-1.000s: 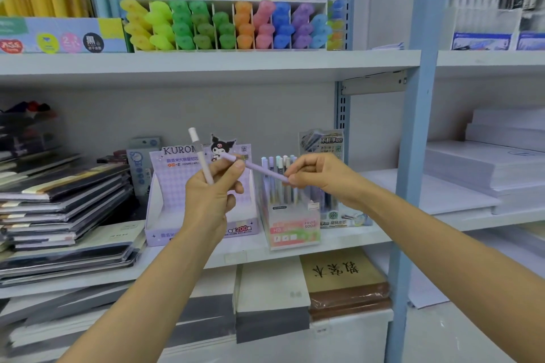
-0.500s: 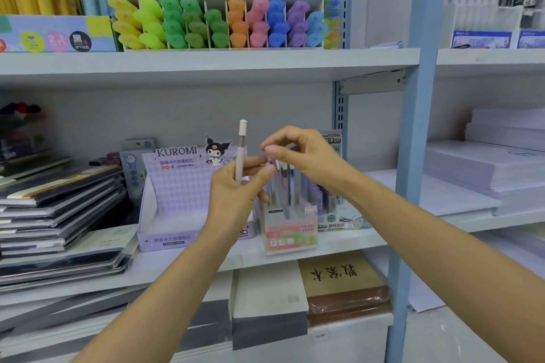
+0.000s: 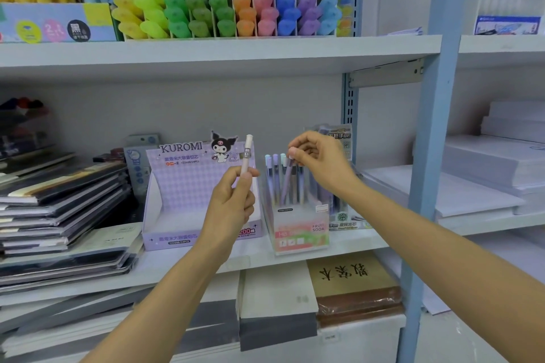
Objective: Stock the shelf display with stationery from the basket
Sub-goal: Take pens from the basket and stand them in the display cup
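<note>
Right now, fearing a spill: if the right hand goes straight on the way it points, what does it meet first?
Probably the capped pens in the clear box below the right hand, which pinches a lilac pen.

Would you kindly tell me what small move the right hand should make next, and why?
Probably lower and release the purple pencil: the right hand pinches its top, and its lower end already stands inside the Fruit Soda box among the other pencils.
</note>
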`<move>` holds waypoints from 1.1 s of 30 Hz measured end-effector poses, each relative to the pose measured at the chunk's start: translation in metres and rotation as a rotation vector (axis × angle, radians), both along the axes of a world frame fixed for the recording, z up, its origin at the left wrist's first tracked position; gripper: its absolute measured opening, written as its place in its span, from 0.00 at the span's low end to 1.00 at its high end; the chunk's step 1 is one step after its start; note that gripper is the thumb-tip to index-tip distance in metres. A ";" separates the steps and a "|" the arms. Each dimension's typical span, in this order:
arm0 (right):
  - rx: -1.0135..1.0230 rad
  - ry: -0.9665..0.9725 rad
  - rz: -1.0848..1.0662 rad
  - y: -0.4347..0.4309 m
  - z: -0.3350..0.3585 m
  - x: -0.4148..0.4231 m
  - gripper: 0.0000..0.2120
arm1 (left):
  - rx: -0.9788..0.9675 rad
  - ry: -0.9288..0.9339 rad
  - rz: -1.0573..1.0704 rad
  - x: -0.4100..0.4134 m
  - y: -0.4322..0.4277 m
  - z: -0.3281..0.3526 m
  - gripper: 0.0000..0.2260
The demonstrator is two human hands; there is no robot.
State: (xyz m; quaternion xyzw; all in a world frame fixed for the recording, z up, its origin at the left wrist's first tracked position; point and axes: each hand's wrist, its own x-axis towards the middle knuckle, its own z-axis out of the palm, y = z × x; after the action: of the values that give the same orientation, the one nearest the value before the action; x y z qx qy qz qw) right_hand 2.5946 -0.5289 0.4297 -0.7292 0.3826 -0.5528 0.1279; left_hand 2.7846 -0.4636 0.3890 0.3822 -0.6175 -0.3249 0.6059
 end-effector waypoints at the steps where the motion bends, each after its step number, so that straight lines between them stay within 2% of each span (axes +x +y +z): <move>1: 0.006 0.028 -0.003 -0.002 0.001 0.000 0.01 | 0.004 -0.002 0.002 0.001 0.000 -0.001 0.10; 8: 0.020 0.060 0.025 -0.007 0.014 0.008 0.02 | 0.098 0.065 -0.030 0.000 -0.007 -0.005 0.06; 17: -0.052 0.050 -0.029 -0.010 0.011 0.012 0.02 | 0.073 0.008 -0.008 0.006 -0.008 -0.009 0.08; 25: -0.060 0.131 -0.033 -0.013 0.005 0.015 0.07 | 0.054 0.034 -0.017 0.005 -0.008 -0.009 0.07; 28: -0.097 0.139 -0.078 -0.015 0.002 0.018 0.04 | 0.044 0.046 -0.022 0.006 -0.007 -0.009 0.07; 33: -0.089 0.394 -0.203 -0.019 0.001 0.018 0.08 | 0.033 0.035 -0.029 0.004 -0.003 -0.007 0.07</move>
State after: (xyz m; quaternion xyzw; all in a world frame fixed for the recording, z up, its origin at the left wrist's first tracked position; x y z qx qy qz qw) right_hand 2.6124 -0.5476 0.4306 -0.7857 0.4469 -0.4261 -0.0380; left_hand 2.7889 -0.4667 0.3822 0.3774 -0.6068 -0.3503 0.6055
